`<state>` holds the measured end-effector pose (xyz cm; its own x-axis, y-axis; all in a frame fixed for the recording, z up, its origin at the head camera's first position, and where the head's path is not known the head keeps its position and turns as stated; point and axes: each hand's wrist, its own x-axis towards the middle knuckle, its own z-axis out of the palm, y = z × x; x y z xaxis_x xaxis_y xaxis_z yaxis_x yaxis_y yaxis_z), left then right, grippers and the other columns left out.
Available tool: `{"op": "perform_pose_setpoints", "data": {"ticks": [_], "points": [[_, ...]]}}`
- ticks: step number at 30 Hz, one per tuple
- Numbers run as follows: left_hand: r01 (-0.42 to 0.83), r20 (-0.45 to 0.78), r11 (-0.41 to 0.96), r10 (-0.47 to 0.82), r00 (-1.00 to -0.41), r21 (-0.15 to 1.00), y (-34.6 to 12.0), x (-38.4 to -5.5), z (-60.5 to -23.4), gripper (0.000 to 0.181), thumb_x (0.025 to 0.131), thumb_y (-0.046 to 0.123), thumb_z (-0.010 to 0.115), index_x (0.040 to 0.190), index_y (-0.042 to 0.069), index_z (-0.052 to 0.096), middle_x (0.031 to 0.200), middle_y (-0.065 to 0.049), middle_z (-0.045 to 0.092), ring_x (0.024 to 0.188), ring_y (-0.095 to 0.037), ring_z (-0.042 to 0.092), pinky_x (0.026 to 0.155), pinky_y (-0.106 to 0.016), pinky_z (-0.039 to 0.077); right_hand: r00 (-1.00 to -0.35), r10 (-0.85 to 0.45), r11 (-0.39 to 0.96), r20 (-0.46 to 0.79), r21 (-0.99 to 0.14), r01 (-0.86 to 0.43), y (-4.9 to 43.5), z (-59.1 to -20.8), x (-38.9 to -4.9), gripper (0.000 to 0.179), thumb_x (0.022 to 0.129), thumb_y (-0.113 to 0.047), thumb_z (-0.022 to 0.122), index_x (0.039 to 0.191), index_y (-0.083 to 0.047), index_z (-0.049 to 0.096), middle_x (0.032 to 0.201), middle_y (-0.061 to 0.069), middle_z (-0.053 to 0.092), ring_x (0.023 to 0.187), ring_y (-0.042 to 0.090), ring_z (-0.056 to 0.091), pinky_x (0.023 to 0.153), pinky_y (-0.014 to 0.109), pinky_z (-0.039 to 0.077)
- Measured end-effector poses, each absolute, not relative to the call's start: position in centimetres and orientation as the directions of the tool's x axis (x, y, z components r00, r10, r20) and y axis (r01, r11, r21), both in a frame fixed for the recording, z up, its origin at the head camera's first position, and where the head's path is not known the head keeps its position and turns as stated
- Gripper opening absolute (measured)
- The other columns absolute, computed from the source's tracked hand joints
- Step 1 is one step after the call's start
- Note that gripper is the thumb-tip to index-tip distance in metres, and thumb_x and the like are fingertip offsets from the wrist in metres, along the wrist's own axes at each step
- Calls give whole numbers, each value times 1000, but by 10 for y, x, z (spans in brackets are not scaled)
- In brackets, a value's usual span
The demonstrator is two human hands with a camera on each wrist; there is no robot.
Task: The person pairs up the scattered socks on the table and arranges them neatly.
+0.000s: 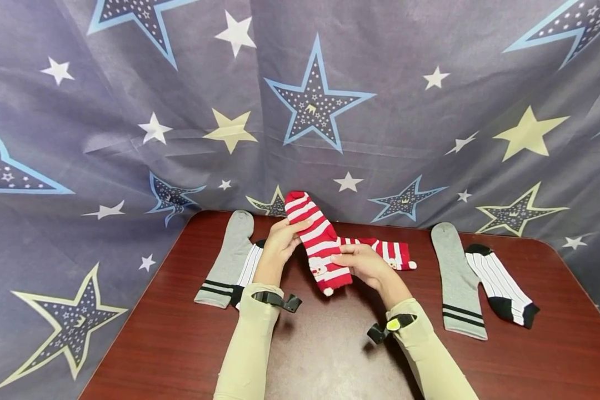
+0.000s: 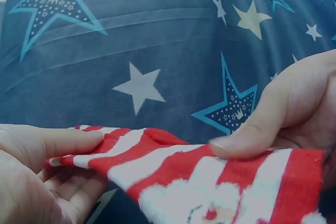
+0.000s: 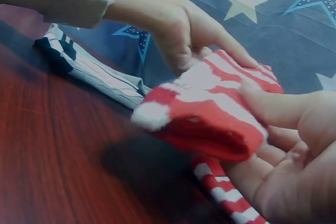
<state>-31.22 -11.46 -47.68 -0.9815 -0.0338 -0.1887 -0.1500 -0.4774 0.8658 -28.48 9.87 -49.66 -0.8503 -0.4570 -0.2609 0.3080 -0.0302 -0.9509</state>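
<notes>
A red-and-white striped sock point(image 1: 318, 239) with a fluffy white face and a white pompom is held up above the table between both hands. My left hand point(image 1: 281, 244) pinches its left edge near the foot, thumb on top. With thumb over and fingers beneath, my right hand point(image 1: 364, 263) pinches the cuff end, whose opening shows in the right wrist view on the sock point(image 3: 210, 124). A matching striped sock point(image 1: 397, 253) lies on the table behind the right hand, partly hidden by it.
Left on the brown table point(image 1: 145, 344) lie a grey sock point(image 1: 225, 261) with black bands and a white striped sock point(image 1: 250, 265), partly hidden by the left arm. At right lie another grey sock point(image 1: 457, 278) and white striped sock point(image 1: 500, 283). A star-patterned curtain point(image 1: 390, 122) hangs behind.
</notes>
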Motion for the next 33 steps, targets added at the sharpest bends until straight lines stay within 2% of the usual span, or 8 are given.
{"op": "perform_pose_setpoints", "data": {"ticks": [2, 4, 7, 10, 13, 20, 27, 33], "points": [[-151, -190, -484, -34, -981, 862, -116, -313, -476, 37, 90, -10, 67, 126, -6, 60, 88, 3, 74, 81, -9, 72, 76, -27, 60, -848, -466, -13, -252, -957, 291, 101, -497, -286, 37, 93, 5, 63, 127, 15, 53, 89, -6, 71, 84, 7, 69, 80, 24, 58], [-151, -190, -489, -31, -981, 859, -117, -313, -476, 34, 90, -10, 66, 123, -5, 61, 87, 3, 74, 80, -9, 72, 76, -27, 60, -846, -472, 4, -247, -961, 278, 103, -497, -287, 31, 92, 6, 64, 122, 13, 59, 88, -7, 70, 82, 6, 68, 79, 23, 57], [-155, -191, -499, -21, -981, 853, -119, -313, -476, 24, 91, -10, 65, 113, 0, 64, 83, 4, 74, 77, -9, 71, 75, -27, 59, -845, -472, 7, -253, -959, 283, 107, -497, -288, 14, 92, 3, 67, 106, 3, 69, 86, -6, 72, 80, 7, 69, 76, 23, 58], [-160, -193, -522, -9, -981, 838, -122, -314, -477, 19, 91, -11, 64, 100, 6, 67, 80, 4, 74, 76, -8, 70, 74, -26, 59, -848, -468, 1, -250, -959, 283, 111, -496, -289, 7, 93, -2, 67, 98, -5, 72, 85, -5, 72, 79, 7, 69, 74, 23, 59], [-159, -186, -547, 6, -983, 822, -124, -315, -478, 22, 93, -11, 61, 93, 10, 68, 79, 4, 75, 77, -8, 71, 75, -26, 59, -854, -457, -5, -247, -960, 281, 116, -494, -289, 6, 95, -6, 65, 97, -9, 70, 85, -5, 73, 80, 7, 69, 76, 24, 58], [-174, -207, -595, 12, -978, 785, -128, -317, -478, 26, 95, -13, 58, 93, 11, 66, 81, 3, 75, 77, -7, 72, 73, -25, 59, -861, -439, -32, -258, -953, 302, 122, -493, -293, 14, 101, -10, 60, 94, -17, 70, 86, -7, 74, 79, 8, 70, 75, 28, 60], [-183, -209, -607, 30, -978, 773, -132, -317, -475, 26, 95, -13, 57, 94, 12, 66, 81, 3, 75, 77, -7, 72, 72, -24, 58, -873, -431, -67, -228, -957, 284, 131, -491, -296, 15, 99, -2, 59, 99, -15, 66, 87, -6, 73, 78, 8, 70, 71, 25, 59], [-180, -200, -603, 35, -979, 777, -138, -314, -478, 34, 96, -9, 59, 71, 13, 63, 62, 6, 60, 62, -7, 57, 64, -22, 50, -887, -409, -103, -216, -954, 280, 140, -490, -298, 16, 96, 3, 60, 103, -10, 66, 89, -5, 73, 80, 8, 69, 74, 22, 59]]}}
